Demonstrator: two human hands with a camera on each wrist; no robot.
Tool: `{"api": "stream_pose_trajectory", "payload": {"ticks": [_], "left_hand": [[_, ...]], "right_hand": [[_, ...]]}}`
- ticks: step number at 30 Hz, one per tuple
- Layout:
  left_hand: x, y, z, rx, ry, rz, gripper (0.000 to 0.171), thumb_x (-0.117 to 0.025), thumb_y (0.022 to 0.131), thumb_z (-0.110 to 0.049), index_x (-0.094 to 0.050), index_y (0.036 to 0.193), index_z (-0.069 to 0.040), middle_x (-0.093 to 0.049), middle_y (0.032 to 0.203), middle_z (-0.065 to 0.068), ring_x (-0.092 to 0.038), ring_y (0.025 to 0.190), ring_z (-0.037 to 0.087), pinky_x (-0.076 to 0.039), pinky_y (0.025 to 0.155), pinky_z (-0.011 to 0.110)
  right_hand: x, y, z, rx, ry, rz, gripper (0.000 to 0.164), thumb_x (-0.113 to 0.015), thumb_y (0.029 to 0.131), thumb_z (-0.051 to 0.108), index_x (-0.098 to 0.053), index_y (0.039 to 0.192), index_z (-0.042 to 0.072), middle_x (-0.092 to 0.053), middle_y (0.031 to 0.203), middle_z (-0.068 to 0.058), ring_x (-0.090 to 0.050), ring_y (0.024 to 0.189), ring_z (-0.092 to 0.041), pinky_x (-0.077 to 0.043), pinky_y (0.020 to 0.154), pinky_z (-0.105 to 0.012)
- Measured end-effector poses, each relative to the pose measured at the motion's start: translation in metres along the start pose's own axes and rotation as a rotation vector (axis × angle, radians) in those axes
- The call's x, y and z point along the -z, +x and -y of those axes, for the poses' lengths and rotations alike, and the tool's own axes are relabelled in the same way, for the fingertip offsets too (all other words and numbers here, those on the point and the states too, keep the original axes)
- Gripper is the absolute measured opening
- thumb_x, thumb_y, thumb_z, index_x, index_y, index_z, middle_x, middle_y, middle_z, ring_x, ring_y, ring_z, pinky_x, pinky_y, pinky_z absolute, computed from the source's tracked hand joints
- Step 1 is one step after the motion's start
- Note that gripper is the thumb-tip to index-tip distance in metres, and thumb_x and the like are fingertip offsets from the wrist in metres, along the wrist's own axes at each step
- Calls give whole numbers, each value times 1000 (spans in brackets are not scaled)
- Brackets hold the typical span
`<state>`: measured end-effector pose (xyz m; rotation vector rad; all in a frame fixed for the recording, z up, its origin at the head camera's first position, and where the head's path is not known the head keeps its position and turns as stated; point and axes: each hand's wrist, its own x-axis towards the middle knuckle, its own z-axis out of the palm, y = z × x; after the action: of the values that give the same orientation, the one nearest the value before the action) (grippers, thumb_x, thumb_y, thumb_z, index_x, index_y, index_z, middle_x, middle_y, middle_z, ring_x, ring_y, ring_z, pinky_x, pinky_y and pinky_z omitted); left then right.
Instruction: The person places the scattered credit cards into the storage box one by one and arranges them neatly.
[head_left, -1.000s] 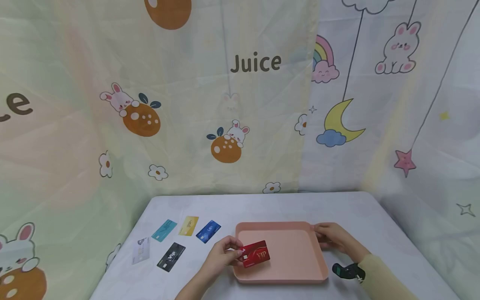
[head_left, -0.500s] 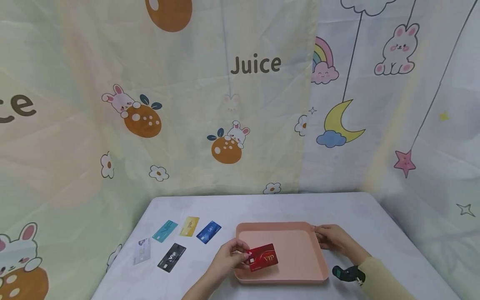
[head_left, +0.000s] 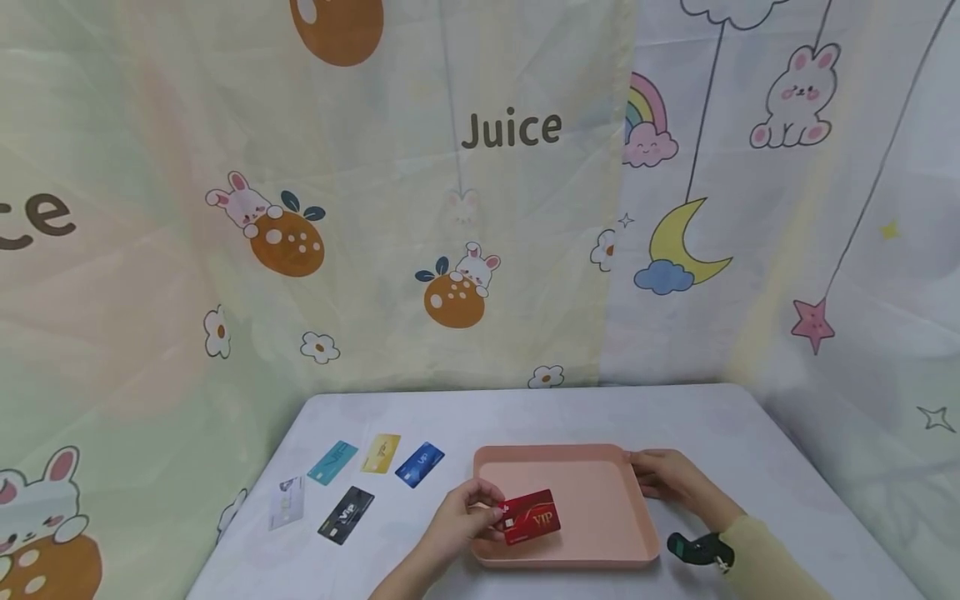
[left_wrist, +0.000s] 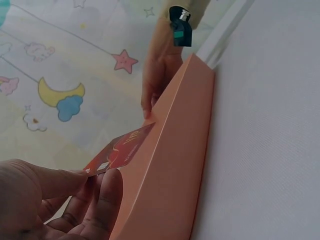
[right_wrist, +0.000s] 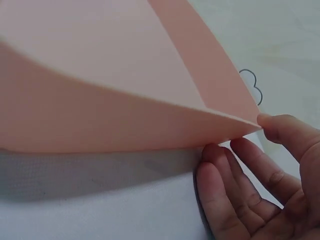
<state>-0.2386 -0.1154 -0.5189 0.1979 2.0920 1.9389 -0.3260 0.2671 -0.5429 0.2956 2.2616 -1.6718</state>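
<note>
Left hand of mine is pinching the red card by one short end above the pink tray, its long side pointing right, while my right hand is gripping the tray's far right corner.

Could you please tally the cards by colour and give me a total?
Red card: 1
Black card: 1
Blue card: 1
Yellow card: 1
Teal card: 1
Whitish card: 1
Total: 6
</note>
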Motion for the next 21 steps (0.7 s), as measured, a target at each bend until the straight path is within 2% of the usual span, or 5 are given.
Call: {"api": "stream_pose_trajectory", "payload": {"ticks": [3, 10, 21], "left_hand": [[-1, 1, 0, -1, 7, 2, 20, -69, 95, -2, -62, 113, 0, -69, 102, 9, -74, 84, 20, -63, 73, 34], [0, 2, 2, 13, 12, -1, 19, -68, 95, -2, -62, 114, 0, -68, 100, 8, -74, 82, 19, -63, 73, 34], [-2, 3, 1, 11, 6, -2, 20, -68, 95, -1, -62, 113, 0, -69, 100, 8, -74, 81, 19, -63, 72, 34]], "right_hand": [[0, -3, 3, 11, -36, -11, 54, -68, 98, 33, -62, 129, -11, -76, 108, -14, -72, 91, -18, -61, 80, -33], [-1, -11, 3, 58, -68, 19, 63, -69, 98, 34, -56, 136, -14, -71, 123, -23, -73, 104, -26, -60, 91, -39], [-1, -14, 2, 73, -89, 30, 66, -69, 98, 34, -51, 139, -15, -65, 133, -28, -71, 111, -29, -57, 96, -42]]}}
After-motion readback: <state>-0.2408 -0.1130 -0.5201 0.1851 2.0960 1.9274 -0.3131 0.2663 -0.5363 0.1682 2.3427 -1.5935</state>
